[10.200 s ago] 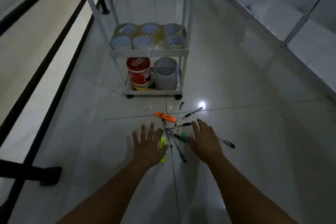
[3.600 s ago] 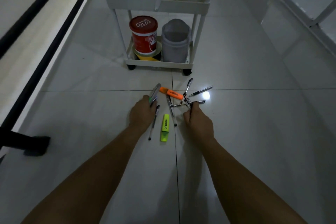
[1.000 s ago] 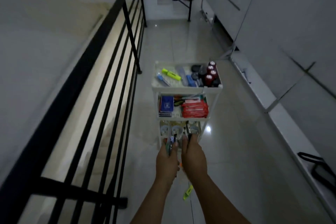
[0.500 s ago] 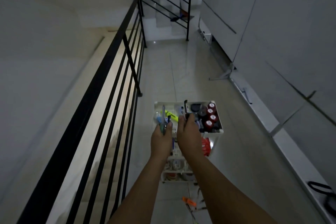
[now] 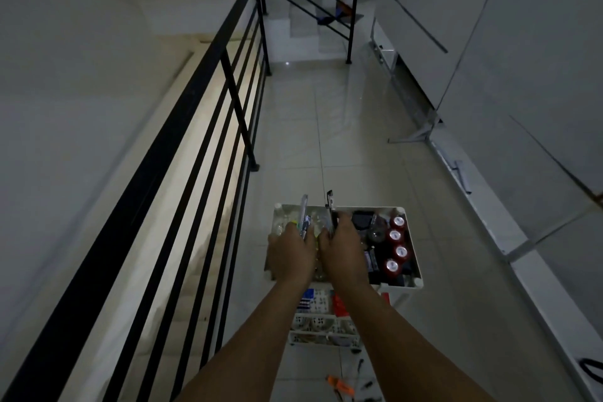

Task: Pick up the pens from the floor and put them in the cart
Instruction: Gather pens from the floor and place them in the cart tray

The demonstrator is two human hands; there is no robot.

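I stand over the white cart (image 5: 413,271) and look down on its top tray. My left hand (image 5: 290,254) is closed on a bunch of pens (image 5: 304,215) that stick up past my fingers. My right hand (image 5: 344,250) grips more pens (image 5: 329,209), one black tip pointing up. Both hands hover over the left half of the top tray, close together. On the floor below the cart lie an orange highlighter (image 5: 341,386) and a few dark pens (image 5: 362,375).
Several red-capped cans (image 5: 395,250) and dark items fill the tray's right side. A black railing (image 5: 208,147) runs along the left beside a stairwell. Stairs (image 5: 313,26) rise at the far end. White panels and a low ledge (image 5: 483,222) line the right.
I have stood up from the floor. Over the last second both hands, each holding pens, rose from the lower shelves to over the cart's top tray.
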